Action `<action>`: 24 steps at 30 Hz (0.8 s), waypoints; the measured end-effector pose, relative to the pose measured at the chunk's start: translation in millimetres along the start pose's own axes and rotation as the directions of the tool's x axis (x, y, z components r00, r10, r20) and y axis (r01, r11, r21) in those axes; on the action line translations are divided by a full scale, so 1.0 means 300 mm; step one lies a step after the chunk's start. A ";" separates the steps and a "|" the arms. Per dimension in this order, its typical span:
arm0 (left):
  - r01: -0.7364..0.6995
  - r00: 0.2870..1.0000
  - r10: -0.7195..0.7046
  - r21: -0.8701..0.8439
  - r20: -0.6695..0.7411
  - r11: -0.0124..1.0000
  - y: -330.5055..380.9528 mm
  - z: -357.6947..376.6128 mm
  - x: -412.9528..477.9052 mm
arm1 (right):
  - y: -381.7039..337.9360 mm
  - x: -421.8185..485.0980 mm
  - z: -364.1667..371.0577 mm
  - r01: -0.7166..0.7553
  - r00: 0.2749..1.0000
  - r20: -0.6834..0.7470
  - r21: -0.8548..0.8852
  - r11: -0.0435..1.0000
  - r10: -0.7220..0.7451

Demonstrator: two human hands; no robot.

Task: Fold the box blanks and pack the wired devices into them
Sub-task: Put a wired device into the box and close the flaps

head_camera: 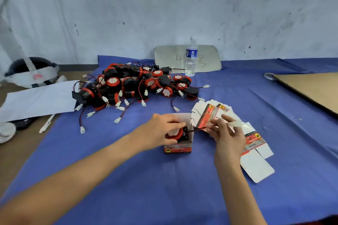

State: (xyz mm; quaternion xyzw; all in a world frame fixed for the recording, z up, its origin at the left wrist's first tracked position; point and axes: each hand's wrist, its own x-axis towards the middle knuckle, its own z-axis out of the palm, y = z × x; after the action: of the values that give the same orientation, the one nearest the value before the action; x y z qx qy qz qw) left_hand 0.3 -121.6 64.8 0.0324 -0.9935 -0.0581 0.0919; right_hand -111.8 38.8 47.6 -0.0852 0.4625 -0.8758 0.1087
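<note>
Single view, head-worn, wide-angle. Looks forward and down from above onto a blue cloth, both forearms reaching in from the bottom edge. Sits close over the left hand and right hand; faces a pale wall farther back. Bends straight edges near the frame's borders.

Blue cloth — red-and-black devices, white plugs — red-white box blanks
</note>
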 end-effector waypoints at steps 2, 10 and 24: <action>0.059 0.989 -0.078 0.149 0.123 0.987 0.002 0.030 -0.001 | 0.002 -0.019 0.002 0.088 0.996 0.034 -0.098 0.991 -0.086; 0.002 0.984 -0.016 0.078 0.176 0.997 0.019 0.062 0.026 | 0.084 -0.071 0.008 0.667 0.742 0.590 -0.602 0.440 -0.318; -0.005 0.996 -0.001 0.067 0.086 0.998 0.003 0.077 -0.021 | 0.104 -0.032 0.015 0.630 0.773 0.505 -0.546 0.552 -0.383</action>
State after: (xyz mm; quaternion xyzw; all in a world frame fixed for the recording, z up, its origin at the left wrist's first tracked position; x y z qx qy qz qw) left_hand 2.0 -117.7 41.3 0.0320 -0.9980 -0.0257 0.0479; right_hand -98.0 20.7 23.7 -0.3951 0.6830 -0.6031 -0.1173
